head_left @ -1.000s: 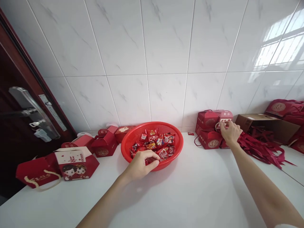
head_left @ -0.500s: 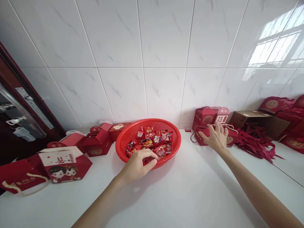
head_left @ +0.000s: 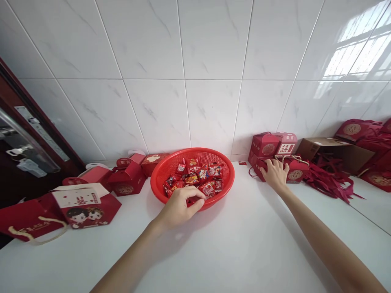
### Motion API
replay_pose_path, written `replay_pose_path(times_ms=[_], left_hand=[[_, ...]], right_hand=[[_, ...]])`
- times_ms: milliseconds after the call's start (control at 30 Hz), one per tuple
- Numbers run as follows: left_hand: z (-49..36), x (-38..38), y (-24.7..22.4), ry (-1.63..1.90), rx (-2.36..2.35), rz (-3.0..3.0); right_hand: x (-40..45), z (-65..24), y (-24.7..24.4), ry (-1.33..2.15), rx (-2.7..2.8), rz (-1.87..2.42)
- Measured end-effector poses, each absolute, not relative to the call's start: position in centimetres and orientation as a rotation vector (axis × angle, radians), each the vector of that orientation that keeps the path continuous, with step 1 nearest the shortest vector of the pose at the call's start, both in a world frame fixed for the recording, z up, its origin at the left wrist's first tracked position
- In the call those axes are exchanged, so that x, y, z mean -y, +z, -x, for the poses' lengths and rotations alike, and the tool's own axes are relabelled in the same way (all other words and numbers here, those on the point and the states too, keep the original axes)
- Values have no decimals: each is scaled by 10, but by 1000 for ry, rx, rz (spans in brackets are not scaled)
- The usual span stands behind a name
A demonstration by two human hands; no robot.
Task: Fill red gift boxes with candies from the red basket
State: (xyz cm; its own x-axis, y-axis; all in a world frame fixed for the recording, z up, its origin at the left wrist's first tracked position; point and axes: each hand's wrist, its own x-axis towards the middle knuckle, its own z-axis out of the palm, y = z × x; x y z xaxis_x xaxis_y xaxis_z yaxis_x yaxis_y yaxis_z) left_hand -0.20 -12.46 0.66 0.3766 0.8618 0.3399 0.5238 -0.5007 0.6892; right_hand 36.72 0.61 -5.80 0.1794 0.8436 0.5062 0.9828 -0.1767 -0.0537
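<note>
My left hand [head_left: 182, 206] hovers over the near rim of a red perforated plastic basket [head_left: 156, 194]. Its fingers are loosely curved, with a gap between thumb and forefinger and nothing visible in it. Several wrapped candies [head_left: 192, 179] lie inside the basket. To the right, my right hand [head_left: 275, 176] has its fingers bent over a red gift box [head_left: 295, 174] that has a rope handle and a round gold emblem. The palm side of that hand is hidden. Behind this box, two more small gift boxes [head_left: 265, 145] stand against the wall.
More red gift boxes [head_left: 126, 179] stand at the left, one with two cartoon figures [head_left: 87, 215]. A cardboard box [head_left: 324, 144] and dark red ribbons [head_left: 331, 183] lie at the right. White tiles [head_left: 210, 118] back the white tabletop [head_left: 232, 248].
My right hand has come down from above onto the rope-handled gift box, and its spread fingers have bent over it. My left hand stays by the basket rim. The view has shifted slightly.
</note>
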Motion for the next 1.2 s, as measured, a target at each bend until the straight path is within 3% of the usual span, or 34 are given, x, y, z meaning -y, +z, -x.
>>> replay_pose_path(times_ms=[400,567,700,833,1067,1200], left_hand=[[-1,125,4,1000,-1176,-2163],[-4,126,4,997,-1156,-2125],[-2,124,4,1013,-1092,-2014],[25,115,16,1095,-1057,-1906],[139,86,52,1241,-1823,-1911],[176,78,56,856,-2436,-1849]], right_hand=[[1,-356,-40,-343,1633,2152],[14,-321,-31,-337,1685,1718],[50,-260,-14,-187,1900,1215],[90,-205,1,124,2062,977],[87,-164,8,624,2092,916],[71,-153,7,932,1906,912]])
